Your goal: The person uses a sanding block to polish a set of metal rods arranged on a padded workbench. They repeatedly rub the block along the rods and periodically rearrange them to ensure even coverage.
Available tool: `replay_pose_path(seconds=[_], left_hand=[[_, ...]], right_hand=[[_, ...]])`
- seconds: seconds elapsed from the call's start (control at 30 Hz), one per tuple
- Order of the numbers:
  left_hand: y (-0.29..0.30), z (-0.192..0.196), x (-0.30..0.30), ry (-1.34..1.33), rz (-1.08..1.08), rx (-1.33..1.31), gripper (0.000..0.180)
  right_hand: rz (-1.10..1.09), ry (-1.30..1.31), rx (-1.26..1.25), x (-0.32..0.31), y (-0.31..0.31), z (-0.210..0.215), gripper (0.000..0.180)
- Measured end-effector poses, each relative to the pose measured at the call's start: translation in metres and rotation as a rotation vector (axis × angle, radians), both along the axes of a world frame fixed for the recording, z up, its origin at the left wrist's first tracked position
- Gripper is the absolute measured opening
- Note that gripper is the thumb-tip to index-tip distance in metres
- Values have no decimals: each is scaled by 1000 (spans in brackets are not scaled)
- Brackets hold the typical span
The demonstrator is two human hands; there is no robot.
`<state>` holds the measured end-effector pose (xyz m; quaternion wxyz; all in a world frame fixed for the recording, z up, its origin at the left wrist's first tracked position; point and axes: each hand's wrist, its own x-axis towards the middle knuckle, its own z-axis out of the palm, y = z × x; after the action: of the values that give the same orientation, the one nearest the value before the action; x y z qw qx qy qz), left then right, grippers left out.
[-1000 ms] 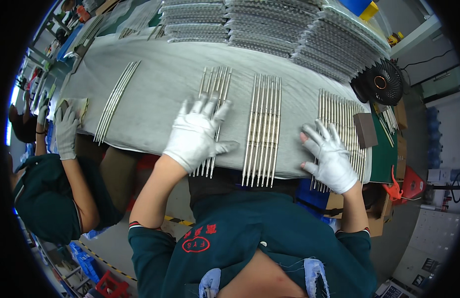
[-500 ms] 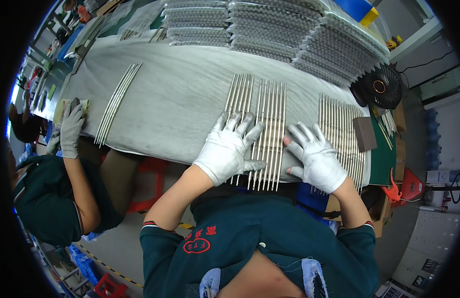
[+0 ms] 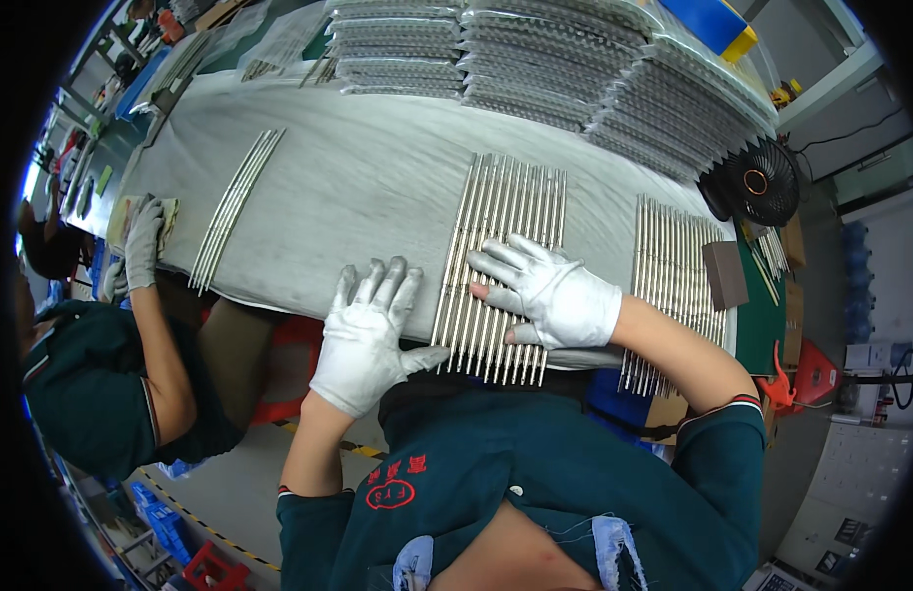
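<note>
A row of slim metal rods (image 3: 510, 207) lies side by side on the pale cloth, their near ends jutting past the table's front edge. Across the row's middle rests my gloved right hand (image 3: 555, 295), fingers spread and pointing left; two bare fingertips show through the glove. To the left of the row, my gloved left hand (image 3: 370, 340) lies with its fingers stretched out, its thumb at the leftmost rod's near end. Another set of rods (image 3: 673, 256) lies to the right, under and beyond my right forearm.
A brown block (image 3: 724, 275) sits on the right-hand rods. Bagged stacks (image 3: 545, 59) line the far edge, beside a black fan (image 3: 762, 182). Several rods (image 3: 237, 212) lie on the left part of the cloth (image 3: 348, 177), near a co-worker's gloved hand (image 3: 144, 241).
The two middle groups of rods have come together into one row. My right hand has moved left onto them, and my left hand has slid off to the left.
</note>
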<state>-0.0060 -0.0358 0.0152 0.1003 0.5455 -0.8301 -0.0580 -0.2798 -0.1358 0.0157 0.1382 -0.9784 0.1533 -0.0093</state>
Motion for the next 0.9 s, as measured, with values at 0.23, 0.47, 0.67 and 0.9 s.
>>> replay_pose_path(seconds=[0.23, 0.47, 0.67, 0.9], left_hand=[[13, 3, 18, -73, 141, 34, 98], [12, 7, 12, -65, 126, 26, 95], [16, 0, -2, 21, -55, 49, 100], [13, 2, -9, 52, -61, 72, 103]], right_hand=[[95, -172, -71, 60, -19, -18, 71], [71, -192, -48, 70, -17, -19, 70], [48, -90, -16, 23, -7, -4, 63], [9, -17, 9, -4, -1, 4, 62]])
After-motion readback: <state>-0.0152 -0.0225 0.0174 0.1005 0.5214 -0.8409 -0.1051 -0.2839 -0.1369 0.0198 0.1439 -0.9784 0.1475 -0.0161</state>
